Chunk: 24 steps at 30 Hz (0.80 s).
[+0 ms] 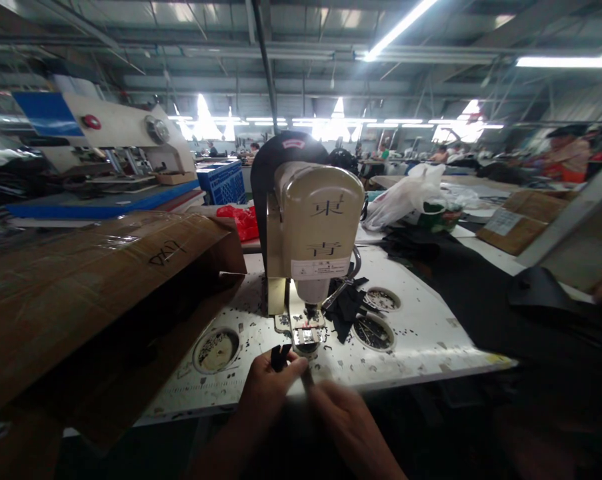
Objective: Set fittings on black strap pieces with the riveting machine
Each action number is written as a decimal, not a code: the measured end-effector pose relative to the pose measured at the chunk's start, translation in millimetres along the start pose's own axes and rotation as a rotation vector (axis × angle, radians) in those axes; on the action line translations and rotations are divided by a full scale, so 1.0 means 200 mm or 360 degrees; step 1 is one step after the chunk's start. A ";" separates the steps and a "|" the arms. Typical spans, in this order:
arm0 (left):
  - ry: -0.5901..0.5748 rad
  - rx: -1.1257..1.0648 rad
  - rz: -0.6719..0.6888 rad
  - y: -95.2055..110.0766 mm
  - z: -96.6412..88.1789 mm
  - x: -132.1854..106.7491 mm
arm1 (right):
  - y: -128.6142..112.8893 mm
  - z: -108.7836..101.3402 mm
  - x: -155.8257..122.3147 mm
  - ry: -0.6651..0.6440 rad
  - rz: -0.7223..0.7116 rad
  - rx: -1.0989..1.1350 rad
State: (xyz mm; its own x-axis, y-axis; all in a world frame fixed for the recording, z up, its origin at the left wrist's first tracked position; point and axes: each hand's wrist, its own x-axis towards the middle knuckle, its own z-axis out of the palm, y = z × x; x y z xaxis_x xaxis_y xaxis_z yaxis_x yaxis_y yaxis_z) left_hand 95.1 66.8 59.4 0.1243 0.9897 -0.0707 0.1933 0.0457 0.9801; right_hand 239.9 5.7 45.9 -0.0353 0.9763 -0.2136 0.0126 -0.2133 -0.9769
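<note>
My left hand [271, 377] is closed in a pinch around a small black fabric piece [279, 358], just in front of the machine's needle area. A dark strip [307, 379] runs from the left thumb tip toward my right hand [343, 410]. That hand is blurred, its fingers curled and closed at the strip's near end. Right ahead stands a cream sewing machine [325, 227] with a lit metal work plate [308, 335] under its head. To the right of the plate, several black fabric scraps [345, 307] lie in a heap.
A large open cardboard box [181, 243] crowds the left side of the white table [421, 340]. Round bins [215, 350] set into the tabletop hold small bits. Black cloth [455, 293] drapes over the right side. White plastic bags [405, 197] lie behind it.
</note>
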 end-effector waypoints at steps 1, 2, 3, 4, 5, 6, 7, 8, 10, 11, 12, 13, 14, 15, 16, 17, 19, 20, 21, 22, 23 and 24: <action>0.0029 -0.0011 0.0016 0.00 0.00 0.02 | -0.01 0.00 0.01 0.0013 -0.0008 0.0017; 0.0065 -0.0033 0.0027 0.00 0.01 0.04 | -0.01 0.00 0.03 0.0039 -0.0009 0.0052; 0.0105 -0.0059 0.0039 -0.01 0.01 0.06 | -0.02 0.00 0.04 0.0071 -0.0004 0.0096; 0.0145 -0.0080 0.0055 -0.02 0.01 0.08 | -0.02 0.00 0.06 0.0110 0.0007 0.0151; 0.0186 -0.0094 0.0074 -0.02 0.01 0.09 | -0.03 0.00 0.08 0.0152 0.0028 0.0212; 0.0228 -0.0101 0.0090 -0.03 0.01 0.11 | -0.03 0.00 0.10 0.0199 0.0051 0.0273; 0.0259 -0.0105 0.0106 -0.03 0.01 0.13 | -0.03 0.00 0.12 0.0241 0.0072 0.0328; 0.0270 -0.0102 0.0117 -0.04 0.01 0.15 | -0.03 0.00 0.14 0.0273 0.0093 0.0376; 0.0269 -0.0098 0.0128 -0.04 0.01 0.19 | -0.03 0.01 0.17 0.0306 0.0140 0.0467; 0.0261 -0.0099 0.0129 -0.04 0.01 0.20 | -0.03 0.02 0.18 0.0314 0.0157 0.0496; 0.0246 -0.0098 0.0128 -0.04 0.02 0.22 | -0.03 0.02 0.20 0.0315 0.0167 0.0519; 0.0223 -0.0095 0.0127 -0.03 0.03 0.23 | -0.02 0.02 0.21 0.0313 0.0172 0.0539; 0.0194 -0.0091 0.0123 -0.03 0.04 0.25 | -0.02 0.03 0.21 0.0310 0.0177 0.0554; 0.0161 -0.0084 0.0120 -0.02 0.05 0.26 | -0.02 0.03 0.22 0.0306 0.0177 0.0565; 0.0126 -0.0078 0.0118 -0.02 0.06 0.27 | -0.02 0.03 0.22 0.0301 0.0176 0.0571; 0.0093 -0.0071 0.0119 -0.01 0.06 0.28 | -0.02 0.03 0.23 0.0297 0.0179 0.0572; 0.0049 -0.0058 0.0128 0.00 0.08 0.29 | -0.02 0.03 0.23 0.0295 0.0189 0.0551; 0.0035 -0.0049 0.0135 0.00 0.08 0.30 | -0.02 0.03 0.23 0.0292 0.0188 0.0535; 0.0028 -0.0040 0.0143 0.00 0.09 0.31 | -0.03 0.02 0.23 0.0289 0.0178 0.0516; 0.0034 -0.0030 0.0154 0.00 0.09 0.32 | -0.03 0.02 0.23 0.0287 0.0165 0.0492; 0.0049 -0.0015 0.0168 0.00 0.10 0.33 | -0.03 0.02 0.22 0.0288 0.0149 0.0462; 0.0070 0.0001 0.0183 0.00 0.10 0.34 | -0.03 0.02 0.22 0.0294 0.0135 0.0428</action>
State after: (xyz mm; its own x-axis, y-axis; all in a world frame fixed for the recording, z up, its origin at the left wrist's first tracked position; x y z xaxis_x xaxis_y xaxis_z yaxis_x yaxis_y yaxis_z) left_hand 123.0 131.5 49.8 0.1026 0.9934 0.0504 0.1808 -0.0685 0.9811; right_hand 235.0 49.1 43.3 0.1367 0.9395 -0.3139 -0.2575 -0.2723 -0.9271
